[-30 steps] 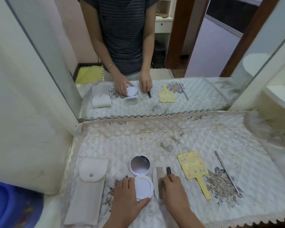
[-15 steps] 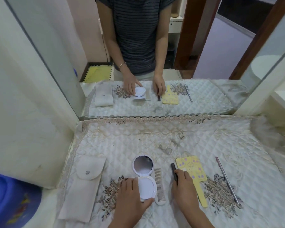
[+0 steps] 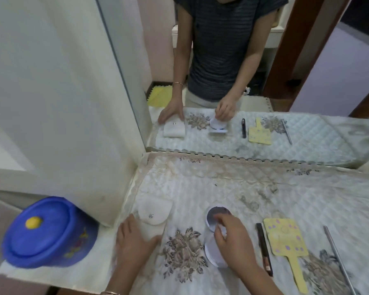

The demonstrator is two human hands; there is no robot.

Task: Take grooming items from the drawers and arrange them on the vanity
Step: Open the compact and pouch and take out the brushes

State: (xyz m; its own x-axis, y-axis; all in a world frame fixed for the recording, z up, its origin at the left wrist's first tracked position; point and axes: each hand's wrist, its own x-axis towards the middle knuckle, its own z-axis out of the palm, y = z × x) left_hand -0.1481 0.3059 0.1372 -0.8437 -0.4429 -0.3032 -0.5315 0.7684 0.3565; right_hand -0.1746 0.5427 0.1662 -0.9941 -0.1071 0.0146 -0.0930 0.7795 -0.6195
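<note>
A white snap-button pouch [image 3: 156,212] lies at the left of the quilted vanity cover [image 3: 200,184]. My left hand [image 3: 134,241] lies over its near end, thumb round its right side. An open round compact mirror [image 3: 215,213] sits in the middle, and my right hand [image 3: 232,237] is over it with fingertips pinched at its hinge. To the right lie a black pencil [image 3: 263,248], a yellow paddle-shaped hand mirror [image 3: 285,239] and a thin silver stick [image 3: 337,256]. The comb is not visible.
A large wall mirror [image 3: 243,135] stands along the back of the vanity and reflects the items and a person's torso. A blue lidded pot [image 3: 49,231] sits left of the vanity, beside a white side panel [image 3: 62,103].
My left hand left the compact and moved left onto the pouch. My right hand let go of the black pencil and moved left onto the compact. The view swung left.
</note>
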